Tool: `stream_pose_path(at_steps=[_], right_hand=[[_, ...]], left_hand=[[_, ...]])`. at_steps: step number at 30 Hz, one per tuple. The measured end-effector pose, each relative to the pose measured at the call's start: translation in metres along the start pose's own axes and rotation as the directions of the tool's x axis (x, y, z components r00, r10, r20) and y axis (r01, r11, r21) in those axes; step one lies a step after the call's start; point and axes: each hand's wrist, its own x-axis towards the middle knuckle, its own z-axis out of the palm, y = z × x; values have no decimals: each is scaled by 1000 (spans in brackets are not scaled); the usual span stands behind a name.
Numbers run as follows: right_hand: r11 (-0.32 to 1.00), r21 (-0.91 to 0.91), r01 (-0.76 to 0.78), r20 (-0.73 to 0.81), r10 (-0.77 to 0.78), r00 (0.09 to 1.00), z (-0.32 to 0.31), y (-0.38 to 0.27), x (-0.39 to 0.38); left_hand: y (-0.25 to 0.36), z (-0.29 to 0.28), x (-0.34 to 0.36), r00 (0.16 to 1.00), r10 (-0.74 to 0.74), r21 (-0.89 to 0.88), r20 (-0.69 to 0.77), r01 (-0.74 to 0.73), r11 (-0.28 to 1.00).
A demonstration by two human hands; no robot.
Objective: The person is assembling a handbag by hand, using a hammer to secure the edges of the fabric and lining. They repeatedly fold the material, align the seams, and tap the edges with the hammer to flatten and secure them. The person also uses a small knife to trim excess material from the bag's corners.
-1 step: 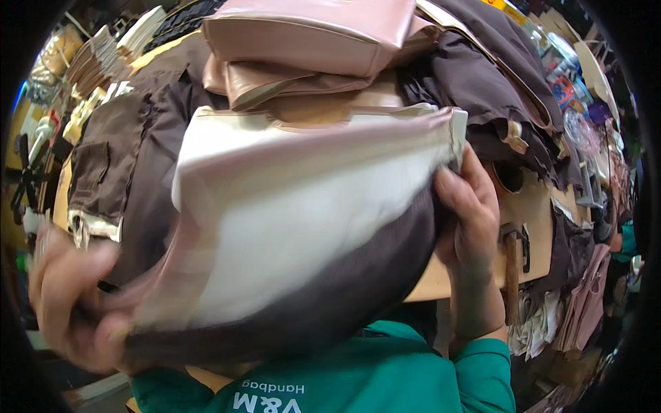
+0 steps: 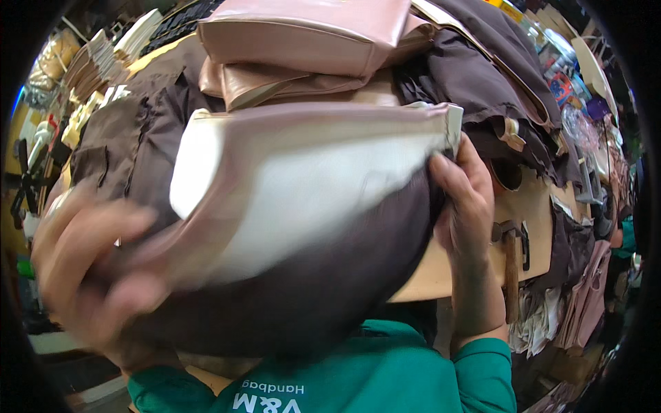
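Observation:
A half-made bag (image 2: pixel 303 206) fills the middle of the view, held up close. It has a cream panel, a pink edge band along the top and dark brown fabric below. My right hand (image 2: pixel 468 206) grips its right end, fingers curled over the corner. My left hand (image 2: pixel 89 268) is blurred by motion at the bag's lower left end and seems to hold it there. Teal sleeves (image 2: pixel 482 372) show at the bottom.
Pink leather bag pieces (image 2: pixel 303 34) are stacked behind, on heaps of dark brown fabric (image 2: pixel 482 76). A hammer (image 2: pixel 511 255) lies on a tan board (image 2: pixel 533 213) at the right. Stacks of tan cut pieces (image 2: pixel 96 62) sit at the upper left.

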Motion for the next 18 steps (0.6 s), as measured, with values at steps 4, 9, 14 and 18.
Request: stream_pose_path(at_steps=[4,9,14,18], right_hand=[[935,-353,23,-207,-102,973,-84,27,20],[551,-824,-135,-280,-189,941,-117,61,23],[423,-864,-272,-301,-2,954,-83,34,-16],[645,-711,-281,-287,99,953,-84,37,-42]], left_hand=[[-28,112,95,843,260,-42,472,-272,961],[-70,231,77,769,210,-68,604,-213,975],[-63,211,41,715,222,-234,663,-83,969],[-45,184,22,700,160,-312,696,95,945]])
